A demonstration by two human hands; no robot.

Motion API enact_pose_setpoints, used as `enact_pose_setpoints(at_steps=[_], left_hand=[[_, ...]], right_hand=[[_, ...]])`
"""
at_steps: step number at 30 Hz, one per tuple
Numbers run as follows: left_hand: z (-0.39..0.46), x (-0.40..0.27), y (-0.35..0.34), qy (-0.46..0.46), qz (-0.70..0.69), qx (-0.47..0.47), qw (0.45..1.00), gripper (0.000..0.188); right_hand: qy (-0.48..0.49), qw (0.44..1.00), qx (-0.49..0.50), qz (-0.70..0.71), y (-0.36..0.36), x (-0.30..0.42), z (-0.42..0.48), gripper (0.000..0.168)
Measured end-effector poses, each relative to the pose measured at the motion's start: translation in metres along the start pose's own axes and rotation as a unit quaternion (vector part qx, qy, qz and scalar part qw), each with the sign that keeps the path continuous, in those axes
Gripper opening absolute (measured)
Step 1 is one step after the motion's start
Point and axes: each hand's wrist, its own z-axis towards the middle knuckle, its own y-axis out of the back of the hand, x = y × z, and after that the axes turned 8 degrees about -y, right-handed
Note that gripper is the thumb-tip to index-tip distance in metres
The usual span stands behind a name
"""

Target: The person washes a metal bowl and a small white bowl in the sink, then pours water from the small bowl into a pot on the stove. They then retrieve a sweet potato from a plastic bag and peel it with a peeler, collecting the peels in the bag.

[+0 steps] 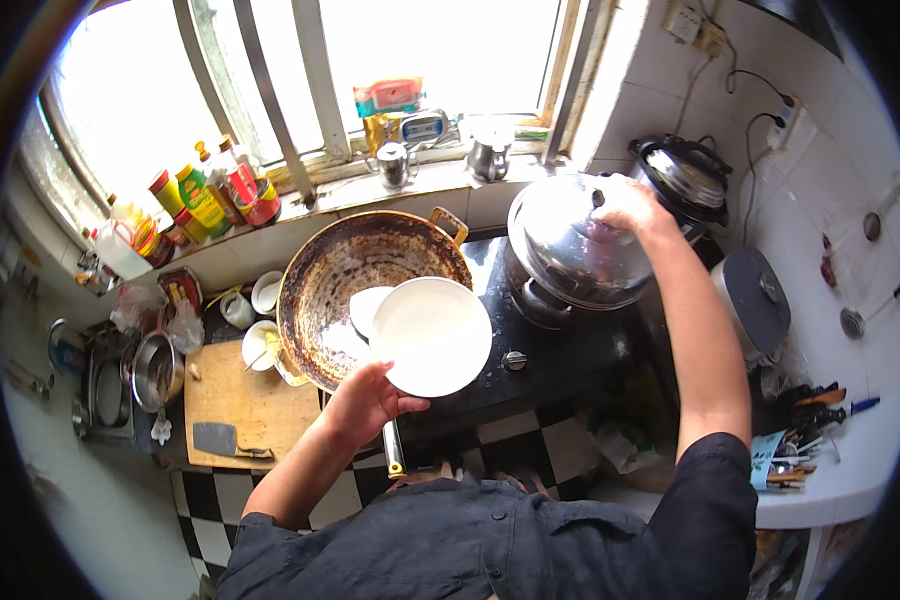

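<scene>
My left hand holds a round white plate by its near-left edge, over the front right of a large wok. The wok is scorched brown inside. A utensil's metal handle sticks out towards me below the plate; the plate covers its middle. A white rounded shape shows behind the plate, and I cannot tell what it is. On the right, my right hand grips the black knob of a shiny metal lid on a steel pot. Whether the lid is raised is unclear.
A cleaver lies on the wooden cutting board, near a white bowl. Bottles line the windowsill. An electric pressure cooker and a rice cooker stand right. A utensil holder sits on the white counter.
</scene>
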Motion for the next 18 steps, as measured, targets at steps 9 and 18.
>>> enact_pose_setpoints(at_steps=[9,18], left_hand=[[0.023,0.0,-0.031,-0.044,0.008,-0.033,0.998,0.046],[0.089,-0.001,-0.065,-0.045,0.048,-0.015,0.998,0.045]], right_hand=[[0.114,0.991,0.064,0.017,0.001,-0.027,0.036,0.048],[0.071,0.905,0.039,0.417,0.065,-0.143,0.06,0.036]])
